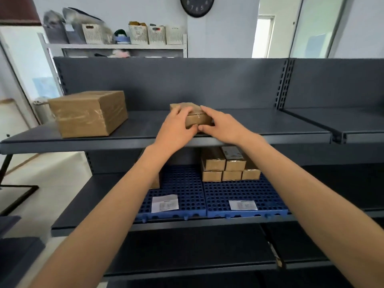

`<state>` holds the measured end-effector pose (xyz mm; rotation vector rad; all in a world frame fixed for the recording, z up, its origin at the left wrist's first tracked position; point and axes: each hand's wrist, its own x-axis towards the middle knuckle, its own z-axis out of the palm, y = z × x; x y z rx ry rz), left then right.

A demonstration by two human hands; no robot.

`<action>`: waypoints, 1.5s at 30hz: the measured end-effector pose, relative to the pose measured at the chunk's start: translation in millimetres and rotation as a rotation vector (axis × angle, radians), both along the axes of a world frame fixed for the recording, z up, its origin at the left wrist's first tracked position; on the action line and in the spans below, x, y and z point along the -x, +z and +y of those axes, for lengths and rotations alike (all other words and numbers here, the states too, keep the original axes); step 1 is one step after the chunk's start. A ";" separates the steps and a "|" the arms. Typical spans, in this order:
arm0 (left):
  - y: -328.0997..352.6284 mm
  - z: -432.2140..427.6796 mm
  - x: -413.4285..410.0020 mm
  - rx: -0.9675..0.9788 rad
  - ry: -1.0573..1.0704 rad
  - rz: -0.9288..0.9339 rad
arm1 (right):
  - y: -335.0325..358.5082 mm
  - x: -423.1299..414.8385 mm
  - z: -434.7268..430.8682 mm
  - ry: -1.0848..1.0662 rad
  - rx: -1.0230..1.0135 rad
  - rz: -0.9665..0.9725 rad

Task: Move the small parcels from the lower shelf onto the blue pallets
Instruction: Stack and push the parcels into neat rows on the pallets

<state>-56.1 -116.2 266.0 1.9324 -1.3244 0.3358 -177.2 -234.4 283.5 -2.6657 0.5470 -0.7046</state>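
A small brown taped parcel (pixel 197 118) rests on the upper dark shelf (pixel 145 127), near its front edge. My left hand (pixel 176 129) grips its left side and my right hand (pixel 220 125) grips its right side. One shelf down lie two blue perforated pallets (pixel 239 194), side by side. Several small parcels (pixel 226 165) are stacked at the back of the right pallet. Another small parcel (pixel 155 181) sits on the left pallet, mostly hidden by my left forearm.
A large brown box (pixel 89 113) stands at the left of the upper shelf. White paper labels (pixel 165 203) lie on the front of both pallets. A dark bottom shelf (pixel 197 246) lies below. White baskets sit on a rack behind.
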 end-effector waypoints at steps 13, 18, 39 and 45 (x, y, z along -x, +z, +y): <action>-65.6 62.3 128.0 0.291 -0.231 -0.093 | -56.0 166.7 86.8 -0.145 0.129 -0.356; -133.4 44.5 173.0 0.227 -0.355 -0.111 | -118.8 224.6 86.2 -0.212 0.109 -0.335; -194.1 -263.6 99.5 -0.254 -0.093 -0.394 | -220.4 129.3 -250.6 -0.200 -0.052 -0.204; -208.5 -266.4 72.6 -0.315 -0.046 -0.560 | -235.3 108.4 -263.9 -0.110 -0.074 -0.168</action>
